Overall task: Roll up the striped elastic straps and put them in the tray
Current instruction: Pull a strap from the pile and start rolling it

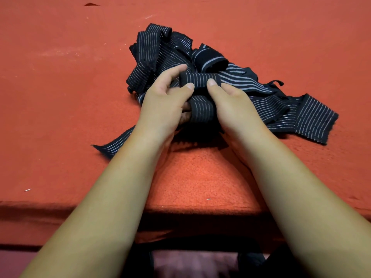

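I'm watching red bench (60, 97) spreading under and around fingers. Strap pile (158, 49) is lying tangled just beyond fingers; I'm not managing a count, several at least. Two hands working: left hand (162, 105) and right hand (234, 105), fingers (212, 83) clamping one strap (200, 80), thumbs pressing on top, I'm judging to hold coil tight. One loose roll (210, 59) sitting just beyond fingers. Tray not showing.

Forearms extended, left hand (164, 103) and right hand (234, 103) both grip one rolled strap (200, 79).
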